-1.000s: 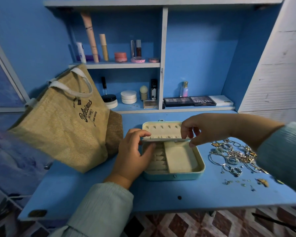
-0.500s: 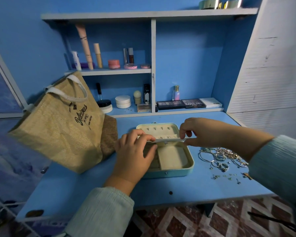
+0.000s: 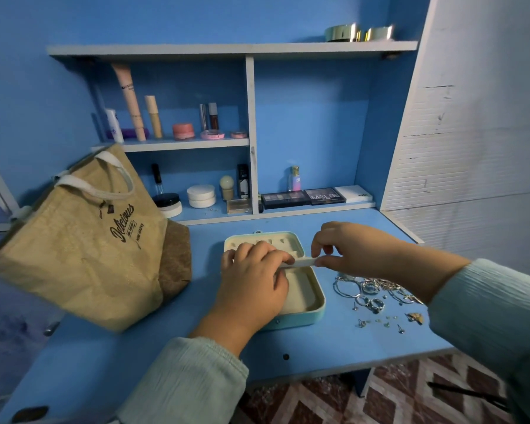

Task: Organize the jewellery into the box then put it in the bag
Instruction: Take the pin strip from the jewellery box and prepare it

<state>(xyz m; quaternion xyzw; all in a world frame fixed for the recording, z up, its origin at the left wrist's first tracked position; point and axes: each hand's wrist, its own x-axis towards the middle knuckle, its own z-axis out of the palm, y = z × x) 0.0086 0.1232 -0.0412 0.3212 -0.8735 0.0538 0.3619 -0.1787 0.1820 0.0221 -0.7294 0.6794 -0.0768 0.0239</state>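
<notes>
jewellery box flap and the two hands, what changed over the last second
Little changed. The left hand slid its fingers further along the thin cream flap inside the open mint-green jewellery box, so it now pinches the flap with the right hand, which kept its pinch. The flap stayed about level over the tray. The silver jewellery pile and tan jute bag stayed put; only the camera shifted.
</notes>
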